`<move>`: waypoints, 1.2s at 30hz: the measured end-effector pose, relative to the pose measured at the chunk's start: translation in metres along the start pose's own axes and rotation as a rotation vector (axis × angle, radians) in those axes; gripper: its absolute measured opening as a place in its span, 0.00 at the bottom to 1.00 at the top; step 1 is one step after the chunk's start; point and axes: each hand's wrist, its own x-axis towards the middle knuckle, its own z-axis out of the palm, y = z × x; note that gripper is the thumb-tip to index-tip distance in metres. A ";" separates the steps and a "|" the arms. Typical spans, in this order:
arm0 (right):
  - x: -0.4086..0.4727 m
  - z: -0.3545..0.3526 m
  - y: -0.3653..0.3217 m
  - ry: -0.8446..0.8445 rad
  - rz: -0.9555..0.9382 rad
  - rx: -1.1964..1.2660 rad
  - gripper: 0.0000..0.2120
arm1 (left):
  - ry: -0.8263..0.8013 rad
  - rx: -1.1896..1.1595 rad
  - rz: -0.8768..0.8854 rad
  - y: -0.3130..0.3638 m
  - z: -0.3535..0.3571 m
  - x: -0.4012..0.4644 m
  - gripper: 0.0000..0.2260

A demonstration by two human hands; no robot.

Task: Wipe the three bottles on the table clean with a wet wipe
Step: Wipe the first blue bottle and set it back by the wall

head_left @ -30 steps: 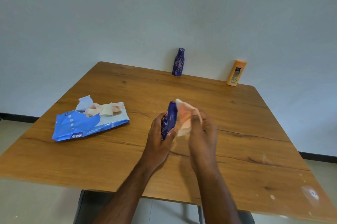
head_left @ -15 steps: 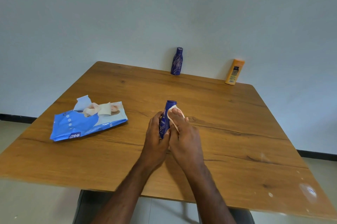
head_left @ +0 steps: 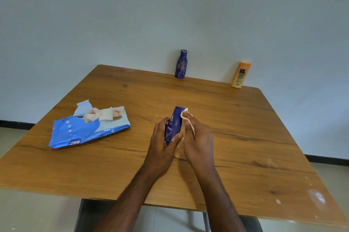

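My left hand point(head_left: 163, 142) grips a dark blue lotion bottle point(head_left: 174, 124) around its lower half, above the middle of the wooden table point(head_left: 245, 128). My right hand point(head_left: 198, 137) presses a folded white wet wipe point(head_left: 186, 116) against the bottle's right side near its top. A purple patterned bottle point(head_left: 181, 64) stands upright at the table's far edge by the wall. To the right of that one, an orange bottle point(head_left: 240, 75) also stands at the far edge.
A blue wet-wipe pack point(head_left: 85, 128) lies open on the left of the table with a wipe poking out. A plain wall rises right behind the far edge. A dark seat point(head_left: 88, 214) shows under the near edge.
The wipe was loose and spread out beside the bottle a second ago; now it is folded small and pressed on the bottle's upper right side. My right hand closed in against the bottle.
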 end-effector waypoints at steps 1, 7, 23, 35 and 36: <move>0.001 -0.001 -0.001 0.008 0.026 0.035 0.16 | -0.007 0.015 0.005 0.000 0.001 -0.001 0.28; 0.002 0.009 -0.003 0.014 -0.050 -0.144 0.18 | -0.028 0.034 -0.006 -0.003 0.004 -0.002 0.30; 0.040 -0.020 -0.022 -0.201 -0.180 -0.577 0.13 | -0.108 0.191 0.061 -0.005 0.008 -0.003 0.29; 0.060 -0.059 -0.016 -0.341 0.467 0.468 0.20 | -0.176 0.107 0.101 -0.003 0.002 -0.005 0.28; 0.060 -0.058 -0.012 -0.338 0.502 0.528 0.18 | -0.180 0.099 0.095 -0.002 0.002 -0.005 0.28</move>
